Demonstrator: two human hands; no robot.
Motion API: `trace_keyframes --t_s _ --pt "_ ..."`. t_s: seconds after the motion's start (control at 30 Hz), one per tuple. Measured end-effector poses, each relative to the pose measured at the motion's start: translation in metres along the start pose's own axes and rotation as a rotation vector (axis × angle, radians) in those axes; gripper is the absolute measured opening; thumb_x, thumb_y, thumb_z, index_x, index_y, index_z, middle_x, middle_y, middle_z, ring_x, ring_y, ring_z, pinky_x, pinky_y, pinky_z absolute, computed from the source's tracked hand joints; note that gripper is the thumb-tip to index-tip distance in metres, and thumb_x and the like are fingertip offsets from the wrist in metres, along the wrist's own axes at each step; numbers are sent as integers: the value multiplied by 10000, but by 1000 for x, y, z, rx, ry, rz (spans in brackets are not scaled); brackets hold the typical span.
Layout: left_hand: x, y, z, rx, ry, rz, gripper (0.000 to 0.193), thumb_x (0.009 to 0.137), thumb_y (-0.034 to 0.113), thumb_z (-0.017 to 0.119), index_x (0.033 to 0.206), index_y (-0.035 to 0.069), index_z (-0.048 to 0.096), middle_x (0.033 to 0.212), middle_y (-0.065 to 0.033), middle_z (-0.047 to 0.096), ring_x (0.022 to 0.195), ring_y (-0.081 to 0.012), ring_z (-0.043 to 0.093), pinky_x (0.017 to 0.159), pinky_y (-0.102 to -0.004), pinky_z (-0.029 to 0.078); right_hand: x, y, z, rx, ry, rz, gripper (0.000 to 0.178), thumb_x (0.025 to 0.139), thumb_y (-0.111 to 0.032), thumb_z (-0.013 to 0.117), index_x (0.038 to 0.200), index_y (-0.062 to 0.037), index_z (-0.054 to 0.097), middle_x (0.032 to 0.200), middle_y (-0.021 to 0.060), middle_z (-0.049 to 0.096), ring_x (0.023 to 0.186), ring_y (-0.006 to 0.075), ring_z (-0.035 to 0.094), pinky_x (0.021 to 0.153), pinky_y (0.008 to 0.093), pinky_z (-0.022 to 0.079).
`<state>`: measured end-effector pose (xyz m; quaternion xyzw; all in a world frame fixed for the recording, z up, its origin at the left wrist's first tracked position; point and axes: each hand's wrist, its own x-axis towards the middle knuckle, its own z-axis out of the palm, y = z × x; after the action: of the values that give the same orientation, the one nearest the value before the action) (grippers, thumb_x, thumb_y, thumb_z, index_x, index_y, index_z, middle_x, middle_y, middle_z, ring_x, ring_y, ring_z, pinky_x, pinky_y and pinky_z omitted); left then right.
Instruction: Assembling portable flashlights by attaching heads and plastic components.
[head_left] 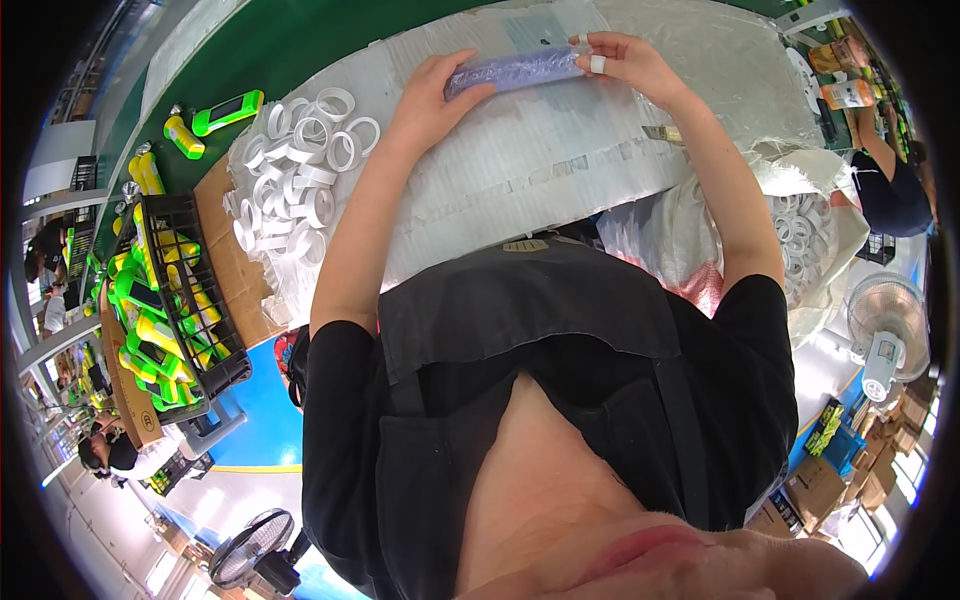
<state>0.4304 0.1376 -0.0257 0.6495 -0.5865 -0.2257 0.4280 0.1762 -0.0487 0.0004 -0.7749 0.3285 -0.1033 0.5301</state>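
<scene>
A bluish, clear plastic-wrapped roll (525, 70) lies crosswise at the far side of the covered work surface. My left hand (438, 97) is closed round its left end, thumb along the near side. At the right end, my right hand (632, 66) grips the roll between thumb and fingers; white wraps show on two of those fingers. A loose pile of white plastic rings (300, 175) sits left of my left forearm. Near my right forearm lies a small cutter knife (661, 133).
Green-and-yellow handheld lamps (228, 113) lie at the far left, and more fill a black crate (212, 300). An open white sack (840, 215) of white rings stands at the right. Fans (887, 330) and co-workers are around the edges.
</scene>
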Motion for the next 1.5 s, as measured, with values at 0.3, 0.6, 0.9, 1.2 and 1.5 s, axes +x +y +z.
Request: trace_keyframes --t_s 0.3,0.6,0.9,1.2,1.5 --pt "1 13 4 361 115 357 513 756 337 777 1212 152 631 1198 -85 601 1141 -291 540 1000 -422 364 -16 6 -3 278 125 56 467 895 -248 677 1305 -46 578 1074 28 685 989 98 619 862 244 481" --pt "17 4 4 300 -8 291 406 835 346 699 1160 109 651 1084 -81 646 995 -292 614 894 -400 441 -16 14 5 192 168 7 426 885 -132 644 1295 -39 574 1094 12 658 1014 91 587 903 226 439" --pt "20 6 4 384 -4 275 514 808 348 731 1230 78 615 1149 -122 590 1051 -319 580 930 -395 461 -15 16 14 60 305 -218 446 879 -1 567 1321 -63 561 1070 22 658 959 93 599 899 249 455" --pt "28 3 -6 276 -118 148 541 838 386 708 1248 49 601 1114 -129 589 1055 -314 574 912 -366 467 -13 24 13 227 262 -93 356 865 -26 598 1218 -71 614 1015 26 669 956 97 605 883 244 465" --pt "26 12 -38 22 -175 -193 466 818 182 759 1263 127 628 1166 -50 654 961 -141 638 854 -283 506 -14 20 14 313 347 -142 360 874 -80 618 1233 -95 626 1036 6 654 990 98 585 910 253 448"
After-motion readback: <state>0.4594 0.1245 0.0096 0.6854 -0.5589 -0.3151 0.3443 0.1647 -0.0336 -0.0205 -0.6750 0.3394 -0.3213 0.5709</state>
